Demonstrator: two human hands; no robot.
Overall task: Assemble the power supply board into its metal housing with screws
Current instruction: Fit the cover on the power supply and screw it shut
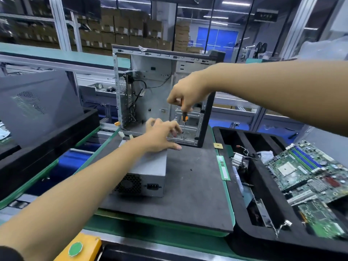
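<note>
An open metal computer case (148,76) stands upright at the back of the grey mat (188,185). A grey power supply box (148,172) lies on the mat in front of it, fan grille and socket facing me. My right hand (188,93) grips an orange and black screwdriver (184,115), its handle hanging down inside the case opening. My left hand (162,134) reaches over the power supply toward the case's bottom edge, fingers spread and slightly blurred. Whether it pinches something small I cannot tell.
A black foam tray (244,219) at the right holds a green motherboard (308,170), a heatsink (238,159) and other parts. A memory stick (224,167) lies on the mat's right edge. Another black tray (47,147) sits at the left. A green button (75,248) is near me.
</note>
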